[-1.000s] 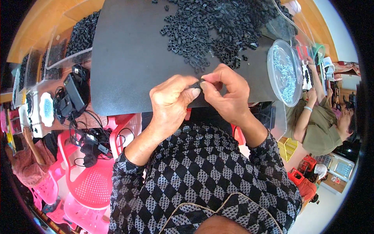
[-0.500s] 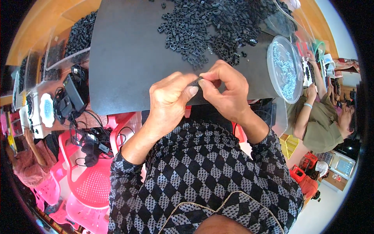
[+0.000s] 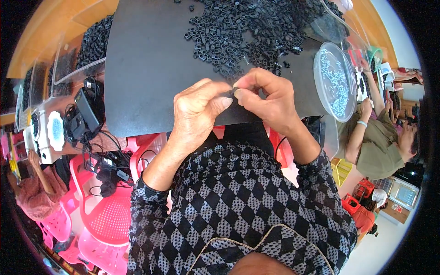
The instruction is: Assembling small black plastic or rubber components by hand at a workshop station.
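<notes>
Pinching blk part [image 3: 233, 91] w/ L hand [image 3: 196, 107] + R hand [image 3: 271, 95], prob. for fine ctrl. Got blk pile [image 3: 224, 46] + clear tub [image 3: 317, 78] near, likely for reach.

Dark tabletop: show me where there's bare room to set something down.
The dark tabletop's widest bare patch runs from its left edge to the heap of black parts and the left hand. A smaller one lies between the right hand and the round clear tray. The far middle and right are crowded.
</notes>
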### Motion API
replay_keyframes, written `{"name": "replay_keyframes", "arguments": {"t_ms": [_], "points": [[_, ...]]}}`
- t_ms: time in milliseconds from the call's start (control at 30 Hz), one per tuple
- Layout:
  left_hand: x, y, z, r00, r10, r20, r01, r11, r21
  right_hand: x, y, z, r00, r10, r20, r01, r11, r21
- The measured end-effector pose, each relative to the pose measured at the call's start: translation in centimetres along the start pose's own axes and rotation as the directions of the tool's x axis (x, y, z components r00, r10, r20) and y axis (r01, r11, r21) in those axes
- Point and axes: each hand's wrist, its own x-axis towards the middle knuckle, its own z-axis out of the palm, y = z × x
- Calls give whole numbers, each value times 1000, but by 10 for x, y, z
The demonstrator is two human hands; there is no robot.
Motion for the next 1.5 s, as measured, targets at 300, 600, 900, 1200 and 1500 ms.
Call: {"name": "replay_keyframes", "arguments": {"t_ms": [300, 600, 900, 1200, 1500], "points": [[-1, -3, 2, 998, 56, -29, -55, 998, 12, 1, 5, 5, 944, -329, -34, 301, 897, -324], [-1, 1, -3, 994, 105, -10, -104, 990, 92, 0, -4, 0, 993, -116, 21, 117, 963, -244], [-3, 4, -2, 989, 146, 8, -146, 981, 126, 7, 1, -5, 863, -458, 213, 505, 760, -410], [-5, -3, 7, 971, 224, -87, -203, 959, 199, 5, 16, 11, 736, -673, 70, 616, 624, -481], [-5, -4, 9, 957, 272, -103, -244, 944, 224, -1, 21, 17, 715, -699, 19, 598, 597, -535]]}}
